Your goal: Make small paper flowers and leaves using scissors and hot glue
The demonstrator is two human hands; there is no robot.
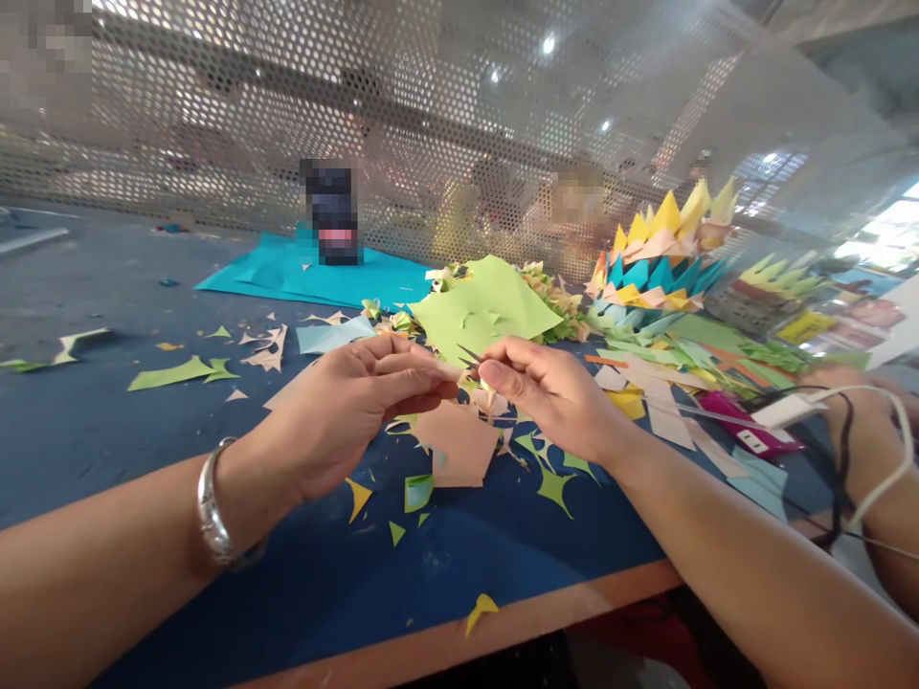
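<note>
My left hand, with a silver bangle on its wrist, is closed in a pinch. Between its fingertips shows the end of a small pale paper piece, mostly hidden by the fingers. My right hand is closed around a slim pointed metal tool, its tip directed at the left fingertips; the rest of it is covered by the hand. Under both hands lies a peach paper sheet among cut scraps. A light green paper sheet rests just beyond the fingers.
Blue paper sheets lie at the back, against a perforated metal screen. At right stand layered folded-paper pieces, a magenta power strip with cables, and another person's arm. Green scraps litter the blue table.
</note>
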